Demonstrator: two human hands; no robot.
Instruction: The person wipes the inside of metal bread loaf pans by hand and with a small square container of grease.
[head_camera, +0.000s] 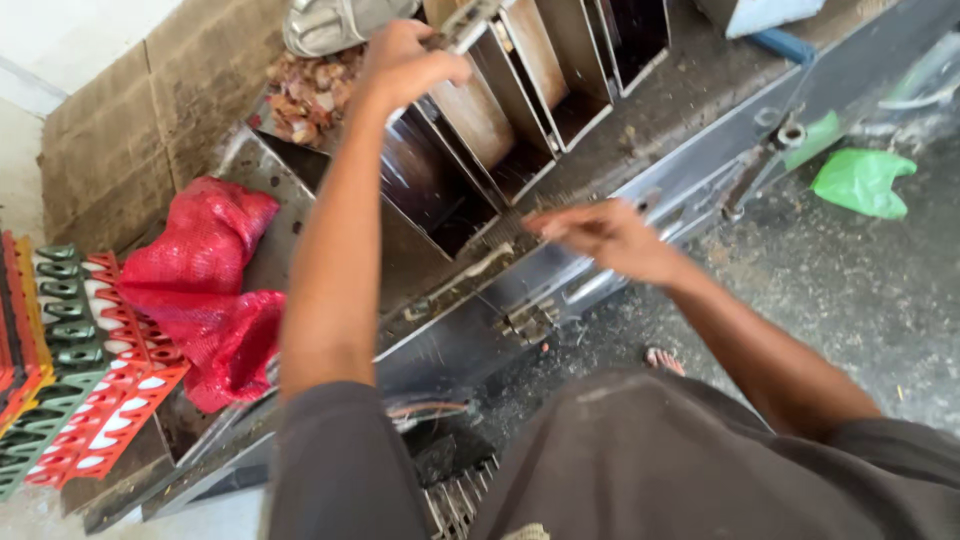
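Dark brown trousers (640, 460) over the person's bent knees fill the bottom of the view, with a bare foot (664, 360) showing just beyond them on the gritty grey concrete floor (860, 290).

Beyond the knees stands a long stainless-steel machine (460, 340) with a row of slanted, open-topped metal chutes (480, 130). Those chutes look dark and bare inside, as far as can be told. At the far left end of the row a metal tray (262, 112) holds a heap of reddish-brown chopped pieces (310, 90), and a grey folded cloth or glove (335, 22) lies just behind that heap.

A red mesh sack (215, 280) is slumped on the machine's left end, beside stacked red and green plastic strips (70, 370) with oval holes. Brown cardboard sheets (150, 110) lean against the wall behind. On the floor to the right lies a crumpled green plastic bag (862, 180), near a metal lever (760, 160) on the machine's edge.

The left hand (405, 60) reaches far forward and its fingers are closed around a thin metal bar (462, 22) at the top of the chutes. The right hand (600, 232) hovers low over the front rail of the machine, fingers pinched loosely together near a small ridged metal part (510, 228); it is blurred, so whether they actually hold anything cannot be told.
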